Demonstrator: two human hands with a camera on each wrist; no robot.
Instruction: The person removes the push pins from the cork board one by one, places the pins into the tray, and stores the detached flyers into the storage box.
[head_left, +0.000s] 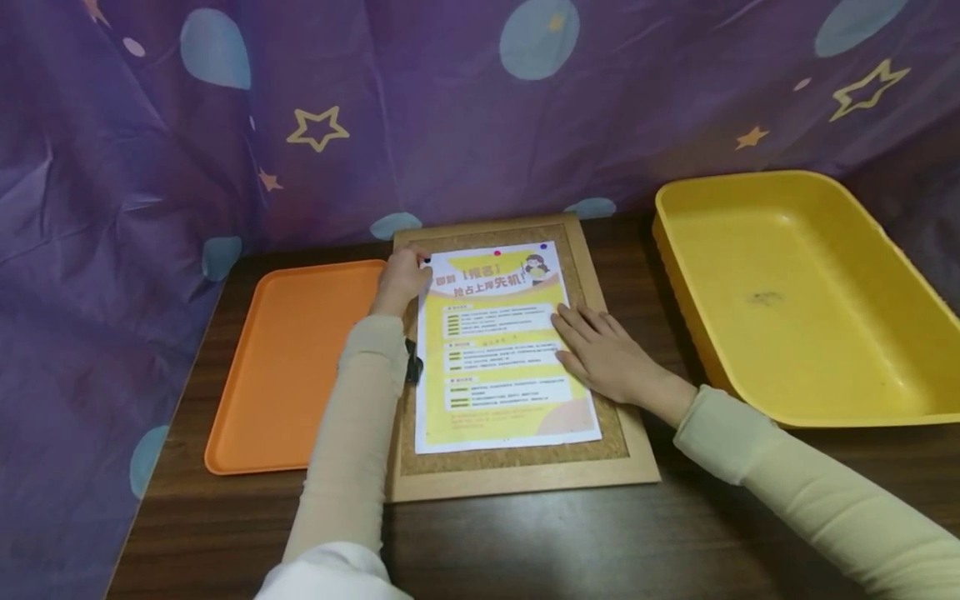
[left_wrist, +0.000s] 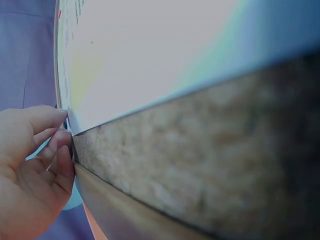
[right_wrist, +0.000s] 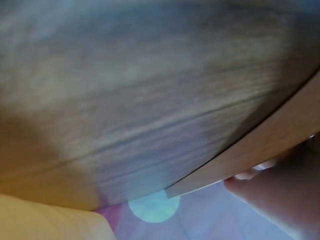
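Note:
A yellow and white printed poster (head_left: 510,333) lies on a framed cork board (head_left: 517,457). Red and blue push pins sit along its top edge, the blue push pin (head_left: 543,247) near the right corner. At the poster's upper left corner, my left hand (head_left: 401,279) pinches a small dark push pin (head_left: 427,261) between thumb and fingers; in the left wrist view the fingertips mostly hide it. My right hand (head_left: 609,354) rests with fingers spread over the poster's right edge and the board's frame. In the right wrist view only part of that hand (right_wrist: 280,192) shows, in shadow.
An orange tray (head_left: 292,358) lies left of the board, partly behind my left arm. To the right stands a large yellow bin (head_left: 817,308). A purple curtain (head_left: 442,117) with stars hangs behind the dark wooden table (head_left: 525,542). A black clip (head_left: 413,362) shows beside my left sleeve.

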